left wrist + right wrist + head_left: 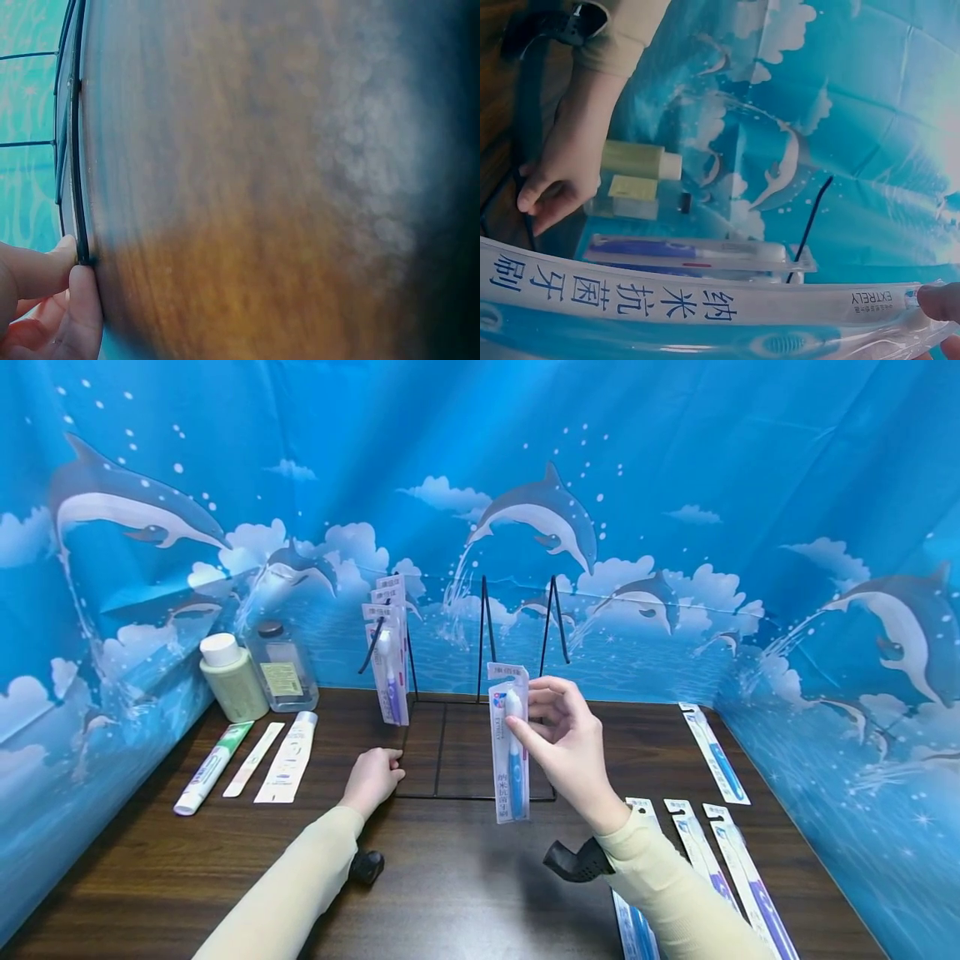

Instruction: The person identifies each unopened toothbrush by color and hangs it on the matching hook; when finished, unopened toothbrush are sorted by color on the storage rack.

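A black wire display rack (457, 797) stands on the table. My left hand (372, 781) pinches its base wire (73, 150) at the left side, thumb and fingertip on either side near a corner. My right hand (566, 739) holds a packaged blue toothbrush (516, 777) upright by the edge of its pack, thumb in front, before the middle of the rack. In the right wrist view the blue toothbrush pack (615, 300) stretches across the bottom. On the rack's left hook hang several toothbrush packs (390, 672), the front one purple. The middle and right hooks (555, 610) carry nothing.
More packaged toothbrushes (750, 868) lie at the right, some partly under my right forearm, with one blue pack (712, 752) farther back. At the left stand a green bottle (234, 681) and a clear bottle (285, 668); tubes (213, 768) lie before them. A dolphin-print curtain (420, 443) surrounds the table.
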Demonstrator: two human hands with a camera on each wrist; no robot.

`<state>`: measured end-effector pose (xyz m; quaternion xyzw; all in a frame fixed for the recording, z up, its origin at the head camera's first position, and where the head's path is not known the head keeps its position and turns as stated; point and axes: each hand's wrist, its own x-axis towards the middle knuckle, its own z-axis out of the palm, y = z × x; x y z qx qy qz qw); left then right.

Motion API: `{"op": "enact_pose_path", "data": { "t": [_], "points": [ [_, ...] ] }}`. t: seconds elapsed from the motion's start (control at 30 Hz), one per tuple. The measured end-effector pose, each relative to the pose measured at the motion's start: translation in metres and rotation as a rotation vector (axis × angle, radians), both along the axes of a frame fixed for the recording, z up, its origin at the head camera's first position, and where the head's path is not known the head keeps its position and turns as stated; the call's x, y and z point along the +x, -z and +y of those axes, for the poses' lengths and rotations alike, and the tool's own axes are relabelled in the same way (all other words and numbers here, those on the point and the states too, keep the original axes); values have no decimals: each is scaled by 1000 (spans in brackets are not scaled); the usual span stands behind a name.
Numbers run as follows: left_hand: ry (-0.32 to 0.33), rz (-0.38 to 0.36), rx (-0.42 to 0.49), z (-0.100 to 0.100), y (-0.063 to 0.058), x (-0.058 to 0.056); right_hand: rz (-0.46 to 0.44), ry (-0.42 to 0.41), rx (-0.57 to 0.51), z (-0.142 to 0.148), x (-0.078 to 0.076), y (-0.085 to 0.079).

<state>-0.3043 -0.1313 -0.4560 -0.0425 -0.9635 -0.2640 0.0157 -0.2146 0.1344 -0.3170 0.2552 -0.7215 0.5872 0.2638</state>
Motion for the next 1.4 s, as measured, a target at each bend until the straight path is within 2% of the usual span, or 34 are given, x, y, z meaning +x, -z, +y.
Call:
{"op": "enact_pose_path", "data": {
  "t": [0.43, 0.67, 0.93, 1.07, 1.4],
  "points": [
    [16, 22, 14, -1, -1, 2, -28, 37, -7, -9, -23, 6],
    [14, 23, 12, -2, 0, 0, -49, 59, 9, -19, -18, -13],
    [14, 32, 4, -2, 1, 0, -56, 66, 7, -23, -45, -3],
    [12, 26, 5, -1, 0, 1, -61, 67, 20, -28, -43, -14],
    [3, 17, 5, -1, 1, 0, -77, 131, 20, -32, -76, -18]
  ]
}}
